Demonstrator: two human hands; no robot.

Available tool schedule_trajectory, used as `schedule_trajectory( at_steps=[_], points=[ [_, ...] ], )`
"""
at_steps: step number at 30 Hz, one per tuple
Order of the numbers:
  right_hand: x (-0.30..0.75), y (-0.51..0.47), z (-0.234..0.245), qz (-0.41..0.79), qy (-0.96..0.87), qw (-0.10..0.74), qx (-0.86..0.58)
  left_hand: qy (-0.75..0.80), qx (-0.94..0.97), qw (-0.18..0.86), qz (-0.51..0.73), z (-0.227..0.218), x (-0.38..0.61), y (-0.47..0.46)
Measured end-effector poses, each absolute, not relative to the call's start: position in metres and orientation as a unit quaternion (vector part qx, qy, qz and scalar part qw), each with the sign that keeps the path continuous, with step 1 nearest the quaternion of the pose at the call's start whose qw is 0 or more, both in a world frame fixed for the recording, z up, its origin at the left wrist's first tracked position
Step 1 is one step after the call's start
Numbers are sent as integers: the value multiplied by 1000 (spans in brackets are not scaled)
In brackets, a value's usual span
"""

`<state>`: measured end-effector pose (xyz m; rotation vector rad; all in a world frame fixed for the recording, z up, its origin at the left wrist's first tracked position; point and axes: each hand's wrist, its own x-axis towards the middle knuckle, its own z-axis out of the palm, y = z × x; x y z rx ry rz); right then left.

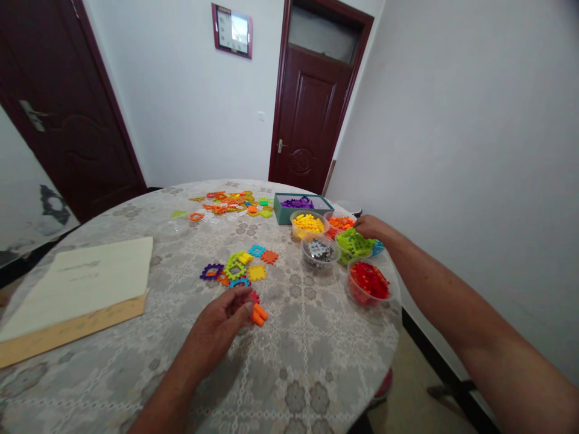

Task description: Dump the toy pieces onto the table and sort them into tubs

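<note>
Item: left hand (224, 316), ours; we are pinching orange rod-shaped pieces (259, 314) between thumb and fingers, low over the tablecloth (294, 355).

Item: right hand (370, 226), ours; we are reaching it to the bowl of orange pieces (332, 231) and bowl of lime-green pieces (344, 258). Its fingertips are hiding; we are not able to tell whether they are grasping anything.

Item: loose toothed tiles, mixed colours, lying beyond the left hand: purple frame (211, 272), yellow tile (257, 272), orange tile (269, 257).

Item: bowl of grey pieces (316, 264) and bowl of red pieces (362, 297), standing at right.

Progress, by our judgement: most bowl contents are already lying grouped by colour; the near tiles and the far heap of pieces (235, 202) are remaining mixed. We are seeing no clearly finished assembly.
</note>
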<state>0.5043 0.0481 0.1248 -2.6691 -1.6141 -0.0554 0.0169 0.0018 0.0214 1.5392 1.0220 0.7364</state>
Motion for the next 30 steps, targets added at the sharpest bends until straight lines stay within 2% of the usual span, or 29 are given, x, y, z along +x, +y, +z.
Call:
schedule_trajectory(
  at_steps=[6,10,12,15,18,20,24,27,30],
  points=[
    [510,38,128,-25,-515,27,-857,459,650,507,332,31,4,9],
    [499,18,136,-99,-497,75,-859,492,696,394,344,36,-15,20],
    [480,4,138,-145,-515,128,-835,532,713,310,335,39,-27,25],
    [433,-19,133,-192,-575,251,-754,564,726,220,325,41,-43,29],
    [376,-37,118,-144,-639,305,-692,565,743,161,321,37,-54,32],
    [341,-43,105,-73,-692,291,-656,573,753,137,295,32,-59,34],
    [285,-37,76,85,-776,200,-592,571,778,140,221,22,-63,36],
    [256,-26,58,147,-787,143,-582,561,793,165,170,19,-65,35],
    [231,-20,42,170,-778,122,-593,549,801,183,154,19,-63,32]
  ],
)
